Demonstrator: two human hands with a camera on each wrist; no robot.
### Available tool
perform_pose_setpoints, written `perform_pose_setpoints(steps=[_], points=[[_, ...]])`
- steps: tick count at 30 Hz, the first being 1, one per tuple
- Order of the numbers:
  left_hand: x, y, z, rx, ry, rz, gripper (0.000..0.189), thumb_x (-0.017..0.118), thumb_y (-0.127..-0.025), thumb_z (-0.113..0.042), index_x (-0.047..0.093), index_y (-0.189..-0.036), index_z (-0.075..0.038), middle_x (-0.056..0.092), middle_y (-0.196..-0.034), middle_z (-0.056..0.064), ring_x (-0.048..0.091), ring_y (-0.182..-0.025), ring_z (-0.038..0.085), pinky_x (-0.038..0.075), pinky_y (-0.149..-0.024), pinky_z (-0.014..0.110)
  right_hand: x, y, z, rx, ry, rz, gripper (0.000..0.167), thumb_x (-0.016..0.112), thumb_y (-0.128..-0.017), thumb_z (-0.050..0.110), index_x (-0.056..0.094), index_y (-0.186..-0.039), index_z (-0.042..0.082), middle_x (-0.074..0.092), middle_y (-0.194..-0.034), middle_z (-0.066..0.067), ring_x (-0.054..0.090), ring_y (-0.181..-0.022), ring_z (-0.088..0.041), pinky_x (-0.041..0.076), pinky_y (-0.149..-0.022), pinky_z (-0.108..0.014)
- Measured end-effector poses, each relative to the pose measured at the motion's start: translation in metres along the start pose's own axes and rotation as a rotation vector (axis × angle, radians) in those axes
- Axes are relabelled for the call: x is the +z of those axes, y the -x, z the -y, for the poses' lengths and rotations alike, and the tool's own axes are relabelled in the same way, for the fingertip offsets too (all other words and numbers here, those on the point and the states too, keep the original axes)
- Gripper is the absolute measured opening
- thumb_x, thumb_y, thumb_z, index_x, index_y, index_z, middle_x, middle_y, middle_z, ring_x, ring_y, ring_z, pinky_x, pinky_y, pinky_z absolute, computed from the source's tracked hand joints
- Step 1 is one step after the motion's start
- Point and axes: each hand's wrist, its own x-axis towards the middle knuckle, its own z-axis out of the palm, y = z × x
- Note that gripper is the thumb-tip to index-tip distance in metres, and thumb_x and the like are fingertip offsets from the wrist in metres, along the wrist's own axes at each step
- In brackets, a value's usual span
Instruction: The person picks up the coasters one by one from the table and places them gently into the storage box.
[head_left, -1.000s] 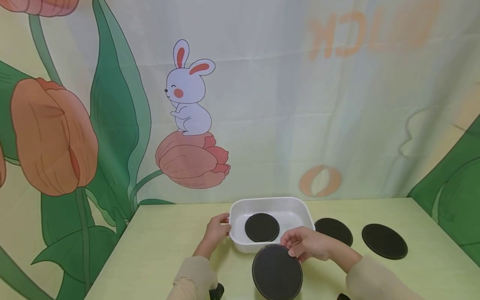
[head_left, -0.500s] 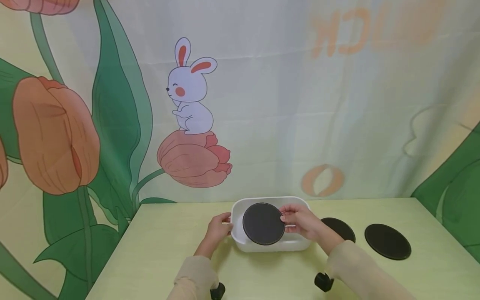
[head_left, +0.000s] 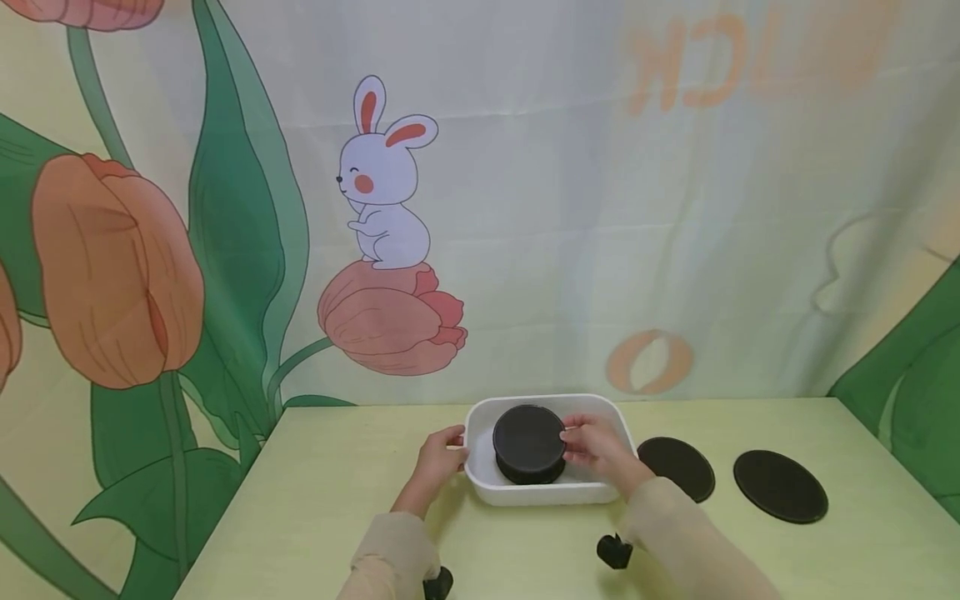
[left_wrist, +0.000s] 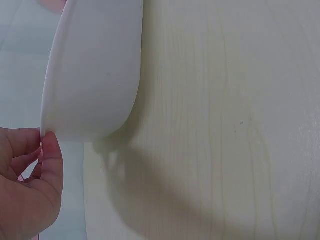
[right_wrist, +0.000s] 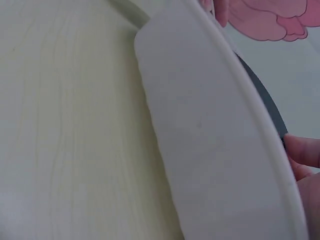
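Note:
A white rectangular container (head_left: 551, 493) stands on the table. My left hand (head_left: 438, 457) pinches its left rim; in the left wrist view, thumb and forefinger meet on that edge. Inside the container my right hand (head_left: 600, 446) holds a round black coaster (head_left: 528, 435) by its right edge. Directly beneath lies another black coaster (head_left: 529, 478), mostly covered by the held one. From the right wrist view, the container's wall (right_wrist: 215, 140) hides most of the held coaster, and only a dark strip shows beyond the rim.
Two more round black coasters lie on the table (head_left: 375, 475) to the right: a nearer coaster (head_left: 686, 471) partly behind the right arm, and a farther coaster (head_left: 780, 486). A printed curtain (head_left: 525, 208) hangs behind the table's back edge.
The right hand has carried the black coaster from in front of the container up over its rim, then down inside onto or close over the other coaster. The left hand stays at the rim.

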Motion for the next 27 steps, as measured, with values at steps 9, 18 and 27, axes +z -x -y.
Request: perform_pose_setpoints(steps=[9,18,27], points=[[0.001,-0.001,0.002,-0.006,0.004,0.009,0.045,0.052,-0.079,0.008,0.045,-0.123,0.008,0.054,-0.104,0.023,0.055,-0.08,0.018,0.055,-0.067,0.025,0.005,-0.011,-0.013,0.046,-0.02,-0.098,0.026,0.051,-0.078,-0.009,0.045,-0.104,-0.007,0.05,-0.059,0.001,0.051,-0.05,-0.008,0.046,-0.045,-0.018],[0.0,0.001,0.001,-0.001,-0.006,0.011,0.044,0.052,-0.079,0.008,0.045,-0.123,0.009,0.054,-0.103,0.021,0.054,-0.079,0.016,0.054,-0.066,0.024,0.008,-0.012,-0.014,0.119,0.003,-0.135,0.026,0.051,-0.078,-0.009,0.047,-0.104,-0.006,0.05,-0.056,0.0,0.049,-0.048,-0.009,0.046,-0.045,-0.019],[0.001,0.001,0.001,-0.01,-0.008,0.007,0.044,0.052,-0.079,0.007,0.046,-0.123,0.008,0.054,-0.104,0.021,0.053,-0.079,0.016,0.054,-0.066,0.023,0.007,-0.013,-0.017,0.131,0.016,-0.145,0.033,0.045,-0.073,-0.015,0.046,-0.106,-0.008,0.048,-0.056,-0.001,0.048,-0.048,-0.01,0.047,-0.045,-0.019]])
